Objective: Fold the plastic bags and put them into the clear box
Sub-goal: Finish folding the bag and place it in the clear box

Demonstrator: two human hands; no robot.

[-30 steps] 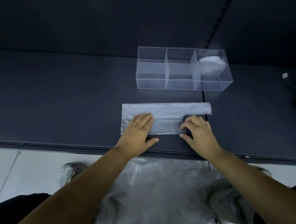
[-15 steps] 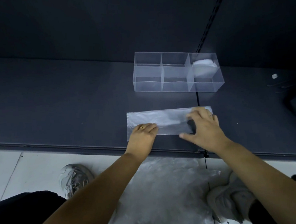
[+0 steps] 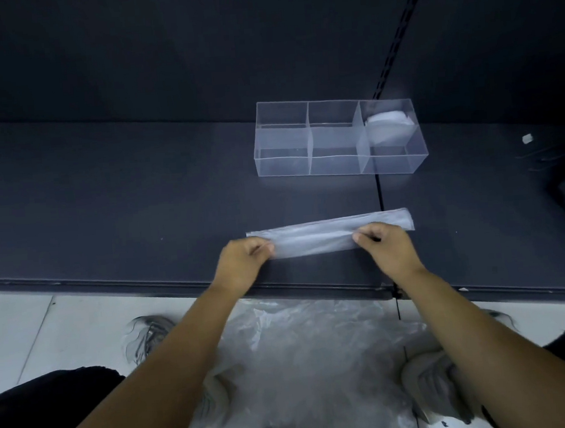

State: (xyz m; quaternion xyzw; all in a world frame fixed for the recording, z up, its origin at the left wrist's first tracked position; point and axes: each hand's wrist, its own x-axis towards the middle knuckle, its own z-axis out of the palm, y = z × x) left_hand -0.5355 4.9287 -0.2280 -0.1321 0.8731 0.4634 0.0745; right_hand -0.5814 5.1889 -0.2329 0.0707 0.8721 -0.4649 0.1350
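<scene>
Left hand [image 3: 241,260]: pinching bag strip [image 3: 323,237] near table [image 3: 107,209] front edge.
Right hand [image 3: 387,246]: pinching same strip.
Risk: loss of fold through slippery film.

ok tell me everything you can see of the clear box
The clear box is a long, see-through, plastic-looking case split by two dividers into three compartments in a row. It stands level on the dark shelf. The right compartment holds a folded white bag; the other two look empty.
</scene>
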